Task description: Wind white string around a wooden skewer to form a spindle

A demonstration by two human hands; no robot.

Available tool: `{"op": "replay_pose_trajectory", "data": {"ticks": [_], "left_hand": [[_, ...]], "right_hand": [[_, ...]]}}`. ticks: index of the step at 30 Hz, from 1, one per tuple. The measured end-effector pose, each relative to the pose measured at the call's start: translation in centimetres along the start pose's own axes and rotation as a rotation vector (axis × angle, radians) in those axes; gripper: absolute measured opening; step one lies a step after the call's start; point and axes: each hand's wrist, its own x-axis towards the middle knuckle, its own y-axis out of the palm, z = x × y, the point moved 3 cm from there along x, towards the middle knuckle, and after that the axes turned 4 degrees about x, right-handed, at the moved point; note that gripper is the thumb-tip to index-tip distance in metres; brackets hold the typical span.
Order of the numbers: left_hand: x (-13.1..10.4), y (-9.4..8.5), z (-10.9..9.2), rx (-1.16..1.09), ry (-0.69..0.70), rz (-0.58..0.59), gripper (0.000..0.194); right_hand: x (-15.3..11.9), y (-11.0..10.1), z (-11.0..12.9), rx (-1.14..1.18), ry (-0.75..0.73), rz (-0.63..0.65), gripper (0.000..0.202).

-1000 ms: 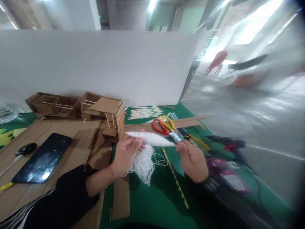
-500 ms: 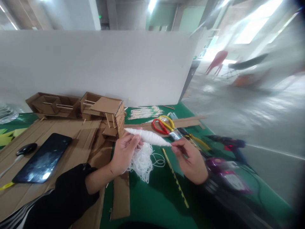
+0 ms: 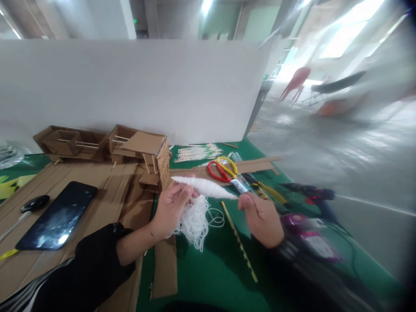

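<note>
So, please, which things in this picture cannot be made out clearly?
All in the head view:
- Scissors: blade tips hidden behind the right hand.
- White wound bundle: right-hand end covered by the right fingers.
- Purple-edged packet: print blurred.
- Clear plastic item: cut off by the left edge.

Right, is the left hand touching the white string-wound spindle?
Touching: the head view shows the left hand with its thumb against the near side of the white string-wound spindle, toward its left end.

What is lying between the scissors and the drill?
In the head view, pliers with yellow handles lie on the green table between the scissors and the drill.
</note>
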Motion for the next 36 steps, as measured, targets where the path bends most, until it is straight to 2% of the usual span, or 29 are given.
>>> {"op": "replay_pose_trajectory", "data": {"ticks": [6, 12, 17, 21, 27, 36], "left_hand": [[0.11, -0.43, 0.14, -0.004, 0.000, -0.054, 0.033], [0.05, -0.41, 0.25, -0.036, -0.012, -0.037, 0.030], [-0.14, -0.31, 0.29, -0.026, -0.001, -0.008, 0.030], [-0.13, -0.24, -0.04, 0.043, 0.049, 0.001, 0.032], [-0.16, -0.14, -0.12, 0.118, 0.080, 0.039, 0.032], [-0.34, 0.01, 0.12, 0.221, 0.080, 0.093, 0.034]], "right_hand": [[-0.25, 0.48, -0.68, 0.216, 0.064, 0.021, 0.020], [-0.24, 0.25, -0.99, 0.145, 0.013, -0.047, 0.013], [-0.08, -0.03, -0.67, 0.047, -0.020, -0.065, 0.018], [-0.19, 0.00, -0.55, 0.016, -0.023, -0.038, 0.030], [-0.42, 0.22, -0.36, 0.091, 0.080, 0.010, 0.044], [-0.38, 0.48, -0.61, 0.174, 0.135, 0.038, 0.055]]}}
